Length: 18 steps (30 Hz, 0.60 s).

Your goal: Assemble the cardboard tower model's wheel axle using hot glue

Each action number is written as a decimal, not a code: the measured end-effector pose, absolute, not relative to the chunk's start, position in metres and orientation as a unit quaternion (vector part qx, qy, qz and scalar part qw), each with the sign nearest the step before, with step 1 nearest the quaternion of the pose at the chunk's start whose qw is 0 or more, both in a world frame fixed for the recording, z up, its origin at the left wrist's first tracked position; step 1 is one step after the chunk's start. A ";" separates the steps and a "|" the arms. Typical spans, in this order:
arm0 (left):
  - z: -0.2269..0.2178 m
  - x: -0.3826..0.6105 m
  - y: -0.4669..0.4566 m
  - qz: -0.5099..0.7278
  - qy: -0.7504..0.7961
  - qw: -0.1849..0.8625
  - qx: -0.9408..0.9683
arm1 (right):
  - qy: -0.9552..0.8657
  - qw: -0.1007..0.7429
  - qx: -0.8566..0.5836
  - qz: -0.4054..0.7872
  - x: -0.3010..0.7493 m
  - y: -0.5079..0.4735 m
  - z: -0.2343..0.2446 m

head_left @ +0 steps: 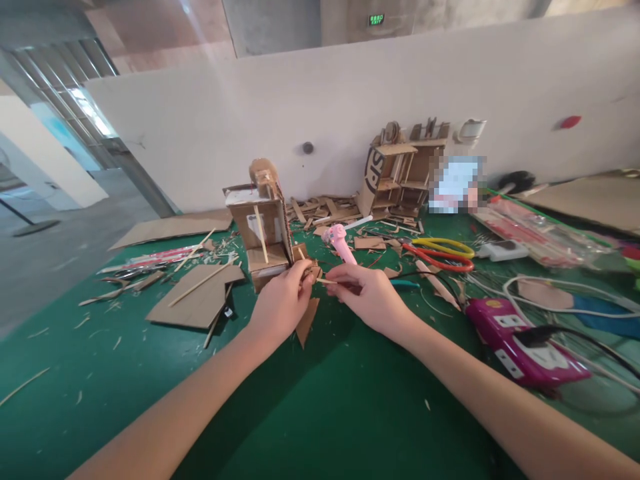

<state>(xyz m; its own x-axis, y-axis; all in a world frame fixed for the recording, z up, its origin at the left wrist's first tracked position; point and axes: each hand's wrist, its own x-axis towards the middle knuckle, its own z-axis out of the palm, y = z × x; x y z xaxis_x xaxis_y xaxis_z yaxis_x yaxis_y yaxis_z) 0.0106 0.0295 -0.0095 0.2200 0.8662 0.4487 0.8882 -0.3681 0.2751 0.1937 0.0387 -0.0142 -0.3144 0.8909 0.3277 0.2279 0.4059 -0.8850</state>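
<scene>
My left hand (pixel 281 298) is closed, thumb and fingers pinched on a small brown cardboard piece (pixel 315 271) that the fingers partly hide. Between the fingertips of my right hand (pixel 367 293) is a thin wooden stick (pixel 326 281), its free end pointing left towards that piece. Just beyond the left hand stands a cardboard structure (pixel 257 230) with a round top and a stick across its open front. A pink glue gun (pixel 341 243) lies behind my right hand. Below the fingers, a pointed cardboard scrap (pixel 307 322) rests on the green table (pixel 320 407).
Left lie a flat cardboard sheet (pixel 193 297) and loose sticks. Red-handled scissors (pixel 443 260), a yellow-handled tool (pixel 445 247), cables and a magenta power strip (pixel 523 343) occupy the right. At the back, another cardboard structure (pixel 400 177) stands near a blurred screen (pixel 455 183) and cardboard scraps.
</scene>
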 end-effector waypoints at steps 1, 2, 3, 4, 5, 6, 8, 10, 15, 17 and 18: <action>-0.009 0.011 0.027 -0.267 -0.567 0.054 -0.777 | -0.725 0.438 -0.390 0.361 0.193 0.038 -0.014; -0.007 0.011 0.025 -0.265 -0.569 0.090 -0.773 | -0.732 0.440 -0.390 0.344 0.193 0.037 -0.014; -0.006 0.011 0.022 -0.268 -0.566 0.123 -0.770 | -0.738 0.442 -0.391 0.329 0.193 0.036 -0.013; -0.004 0.010 0.019 -0.275 -0.555 0.147 -0.771 | -0.743 0.443 -0.391 0.313 0.193 0.036 -0.012; -0.002 0.010 0.017 -0.283 -0.537 0.156 -0.779 | -0.748 0.444 -0.393 0.298 0.194 0.035 -0.011; -0.001 0.009 0.015 -0.293 -0.513 0.147 -0.794 | -0.752 0.444 -0.394 0.284 0.194 0.035 -0.010; 0.001 0.007 0.014 -0.319 -0.463 0.097 -0.822 | -0.762 0.441 -0.396 0.260 0.195 0.035 -0.010; 0.000 0.005 0.015 -0.348 -0.432 0.051 -0.830 | -0.772 0.437 -0.393 0.243 0.195 0.035 -0.011; -0.004 0.004 0.018 -0.365 -0.428 0.042 -0.826 | -0.797 0.422 -0.394 0.178 0.194 0.035 -0.015; -0.005 0.004 0.017 -0.334 -0.430 0.065 -0.836 | -0.815 0.409 -0.389 0.132 0.196 0.034 -0.016; -0.004 0.003 0.016 -0.312 -0.431 0.076 -0.843 | -0.827 0.398 -0.381 0.108 0.196 0.034 -0.016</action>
